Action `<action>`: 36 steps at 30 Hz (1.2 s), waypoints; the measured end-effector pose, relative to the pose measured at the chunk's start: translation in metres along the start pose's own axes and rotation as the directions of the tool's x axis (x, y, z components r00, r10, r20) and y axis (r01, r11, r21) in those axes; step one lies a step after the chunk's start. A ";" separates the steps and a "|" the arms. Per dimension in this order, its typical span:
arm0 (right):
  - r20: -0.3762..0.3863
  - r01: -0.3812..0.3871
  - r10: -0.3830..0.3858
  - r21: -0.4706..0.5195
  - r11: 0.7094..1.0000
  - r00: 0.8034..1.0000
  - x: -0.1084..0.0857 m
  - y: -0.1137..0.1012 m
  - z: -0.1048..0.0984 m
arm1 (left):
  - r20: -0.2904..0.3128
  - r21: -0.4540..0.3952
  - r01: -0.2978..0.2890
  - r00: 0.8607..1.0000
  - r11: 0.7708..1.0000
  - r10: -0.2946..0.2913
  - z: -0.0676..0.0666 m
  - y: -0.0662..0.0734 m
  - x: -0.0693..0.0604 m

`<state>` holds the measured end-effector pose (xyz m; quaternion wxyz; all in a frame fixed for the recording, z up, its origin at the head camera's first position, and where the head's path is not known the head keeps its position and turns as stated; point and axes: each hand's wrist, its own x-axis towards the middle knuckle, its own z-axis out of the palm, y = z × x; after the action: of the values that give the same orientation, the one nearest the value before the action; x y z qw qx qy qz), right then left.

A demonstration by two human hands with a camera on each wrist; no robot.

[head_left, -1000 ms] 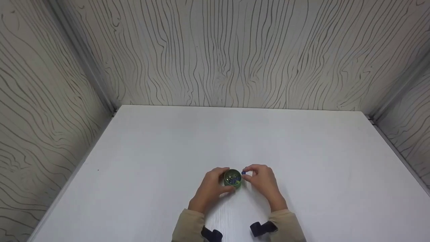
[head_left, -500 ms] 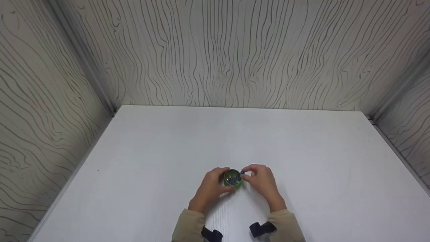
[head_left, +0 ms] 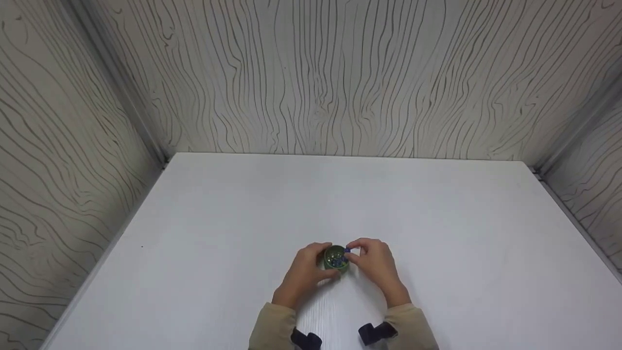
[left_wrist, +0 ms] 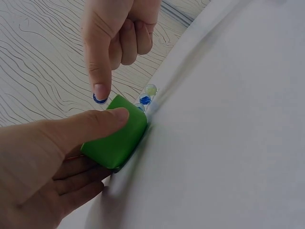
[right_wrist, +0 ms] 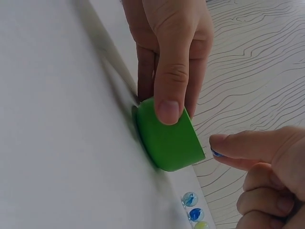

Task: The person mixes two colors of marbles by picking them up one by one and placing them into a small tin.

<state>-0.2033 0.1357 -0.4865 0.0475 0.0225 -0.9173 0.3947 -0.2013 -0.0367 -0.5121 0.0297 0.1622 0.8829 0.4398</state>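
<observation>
My left hand (head_left: pixel 305 270) holds a small green cup (right_wrist: pixel 169 143) on the white table, its thumb on one side and fingers on the other. Several glassy marbles (head_left: pixel 335 262) lie inside the cup in the head view. Between thumb and index finger, my right hand (head_left: pixel 379 262) pinches a blue marble (left_wrist: pixel 99 98) at the right side of the cup's rim. Both wrist views show loose marbles on the table beside the cup: a blue one (right_wrist: pixel 196 214), a pale blue one (right_wrist: pixel 190 199) and a yellowish one (left_wrist: pixel 150 89). My right hand hides them from the head view.
The white table (head_left: pixel 218 218) stretches out around the hands. Walls with a wood-grain pattern (head_left: pixel 311 78) rise behind it and at both sides. A dark camera mount (head_left: pixel 376 334) sits on each tan sleeve (head_left: pixel 410 325).
My right hand has shifted slightly left, bringing the pinched blue marble from beside the cup to its rim. The left hand and the cup have stayed in place.
</observation>
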 end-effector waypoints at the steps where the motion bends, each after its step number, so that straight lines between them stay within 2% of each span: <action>1: 0.002 0.006 -0.006 -0.001 1.000 1.000 0.000 0.000 0.001 | 0.000 0.001 -0.001 1.000 1.000 0.001 0.000 0.000 0.000; 13: 0.005 0.014 -0.014 0.005 1.000 1.000 0.000 -0.002 0.004 | -0.001 0.019 -0.023 1.000 1.000 0.023 0.001 -0.001 0.001; 19: 0.014 0.015 -0.015 -0.005 1.000 1.000 -0.001 -0.004 0.005 | 0.003 -0.003 -0.019 1.000 1.000 0.019 0.000 0.000 -0.001; 26: 0.031 0.012 -0.011 -0.007 1.000 0.999 -0.002 -0.005 0.009 | 0.004 0.010 -0.007 1.000 1.000 0.007 0.001 -0.001 0.000; 33: 0.028 0.021 -0.021 -0.007 1.000 0.999 -0.002 -0.006 0.009 | -0.022 0.041 -0.073 0.997 0.996 0.074 -0.002 0.000 -0.001; 36: 0.029 0.031 -0.030 -0.007 1.000 0.999 -0.002 -0.006 0.010 | -0.019 0.041 -0.068 0.997 0.997 0.069 -0.001 0.000 -0.001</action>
<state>-0.2014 0.1245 -0.4896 0.0402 0.0421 -0.9189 0.3902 -0.2005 -0.0383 -0.5114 0.0024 0.1886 0.8857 0.4242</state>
